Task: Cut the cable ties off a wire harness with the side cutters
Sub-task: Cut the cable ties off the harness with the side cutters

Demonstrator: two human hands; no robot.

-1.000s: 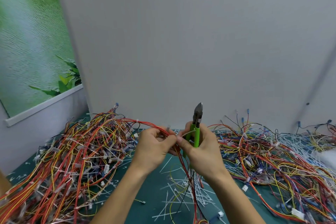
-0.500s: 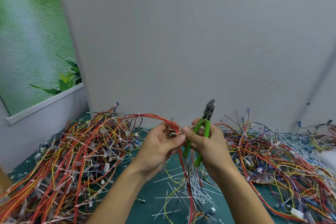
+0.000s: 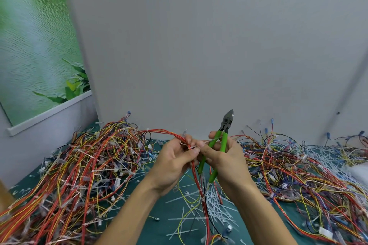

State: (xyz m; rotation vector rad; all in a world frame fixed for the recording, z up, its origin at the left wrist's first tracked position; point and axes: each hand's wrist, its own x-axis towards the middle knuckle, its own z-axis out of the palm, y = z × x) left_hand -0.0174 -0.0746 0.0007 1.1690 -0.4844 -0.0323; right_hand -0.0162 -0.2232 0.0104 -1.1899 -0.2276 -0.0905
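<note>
Dark green table top (image 3: pixel 155 232), bare only in patches near six o'clock. At nine o'clock, heaped with red, yellow and orange wire harnesses (image 3: pixel 79 169), many bound by white ties. At three o'clock, a second heap (image 3: pixel 298 181), equally tangled. At six, cut cable ties (image 3: pixel 216 207) strewn flat. Toward two o'clock, white offcuts (image 3: pixel 326 155) piled.

The cutters (image 3: pixel 224 142) were seen to have a dark metal head, dull and slightly worn, and handles sleeved in green plastic of a smooth, faintly glossy finish. The wires (image 3: pixel 159 130) were coated in smooth plastic insulation. The loose ties (image 3: pixel 214 203) were of thin, whitish, half-clear plastic. The table (image 3: pixel 159 232) was covered with a matt green mat, and the wall (image 3: pixel 199 45) was finished plain and matt.
</note>
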